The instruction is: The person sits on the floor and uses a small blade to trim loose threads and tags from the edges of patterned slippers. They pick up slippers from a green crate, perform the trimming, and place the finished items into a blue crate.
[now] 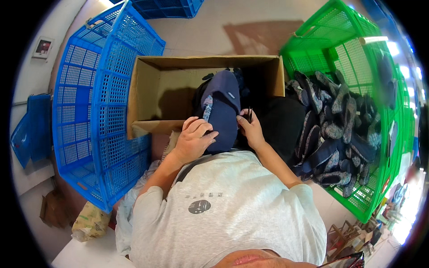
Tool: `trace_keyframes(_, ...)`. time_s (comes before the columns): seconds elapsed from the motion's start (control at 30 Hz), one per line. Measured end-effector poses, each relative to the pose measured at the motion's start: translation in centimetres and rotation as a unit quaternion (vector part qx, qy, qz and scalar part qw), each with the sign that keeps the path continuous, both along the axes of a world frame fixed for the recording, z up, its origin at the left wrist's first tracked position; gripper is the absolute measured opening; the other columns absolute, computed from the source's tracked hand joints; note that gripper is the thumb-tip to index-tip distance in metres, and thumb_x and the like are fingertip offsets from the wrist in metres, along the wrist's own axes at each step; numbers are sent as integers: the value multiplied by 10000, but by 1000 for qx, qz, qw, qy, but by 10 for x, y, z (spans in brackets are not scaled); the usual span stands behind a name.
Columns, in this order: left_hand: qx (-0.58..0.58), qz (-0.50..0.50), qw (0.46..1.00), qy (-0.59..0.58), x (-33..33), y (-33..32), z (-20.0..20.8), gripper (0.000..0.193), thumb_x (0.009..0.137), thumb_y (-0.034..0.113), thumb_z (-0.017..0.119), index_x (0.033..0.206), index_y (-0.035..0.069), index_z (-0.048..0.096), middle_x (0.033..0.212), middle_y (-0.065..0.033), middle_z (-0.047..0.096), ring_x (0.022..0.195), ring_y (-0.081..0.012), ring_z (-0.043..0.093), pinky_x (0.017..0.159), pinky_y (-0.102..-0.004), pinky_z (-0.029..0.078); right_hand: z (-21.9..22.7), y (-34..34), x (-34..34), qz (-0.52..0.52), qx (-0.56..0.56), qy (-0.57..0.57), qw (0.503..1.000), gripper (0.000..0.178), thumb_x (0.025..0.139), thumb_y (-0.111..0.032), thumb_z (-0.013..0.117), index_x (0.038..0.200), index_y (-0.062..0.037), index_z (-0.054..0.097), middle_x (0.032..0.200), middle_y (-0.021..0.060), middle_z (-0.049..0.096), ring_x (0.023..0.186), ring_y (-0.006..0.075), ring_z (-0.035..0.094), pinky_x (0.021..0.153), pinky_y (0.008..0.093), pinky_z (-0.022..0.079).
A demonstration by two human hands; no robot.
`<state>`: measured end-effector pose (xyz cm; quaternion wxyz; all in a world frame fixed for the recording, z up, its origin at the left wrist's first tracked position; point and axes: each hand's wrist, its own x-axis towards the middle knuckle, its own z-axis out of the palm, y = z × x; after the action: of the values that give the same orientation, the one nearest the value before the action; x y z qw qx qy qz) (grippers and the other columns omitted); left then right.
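A navy blue slipper (225, 109) with a patterned edge is held upright in front of my chest, over an open cardboard box (154, 87). My left hand (193, 138) grips the slipper's lower left side. My right hand (250, 128) is at its right edge and pinches a small dark tool (249, 114), whose kind I cannot make out. More dark fabric lies in the box behind the slipper.
A green plastic crate (357, 58) on the right holds several dark patterned slippers (335, 129). A blue plastic crate (96, 107) stands on the left, another blue one (167, 8) at the top. A crumpled bag (89, 222) lies at lower left.
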<state>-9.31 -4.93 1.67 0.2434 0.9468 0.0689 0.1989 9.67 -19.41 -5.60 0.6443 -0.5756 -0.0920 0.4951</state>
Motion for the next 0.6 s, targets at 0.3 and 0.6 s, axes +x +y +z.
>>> trace_keyframes(0.3,39,-47,998,-23,26,-5,-7,160,689,69,720,822,46,634,953,-72,617,1003,-256,601,963,-441,440,19,11,4,56,64,15,996,338,945,-85,655,1274,-111,580,791,-76,562,611,11,444,523,172,326)
trace_keyframes(0.6,-51,-35,994,-95,59,-3,-15,187,770,-36,647,889,16,513,839,-157,587,776,-355,585,689,-427,480,10,-31,12,65,21,58,996,339,978,-179,626,1308,-120,586,841,-37,642,545,-2,387,478,164,284)
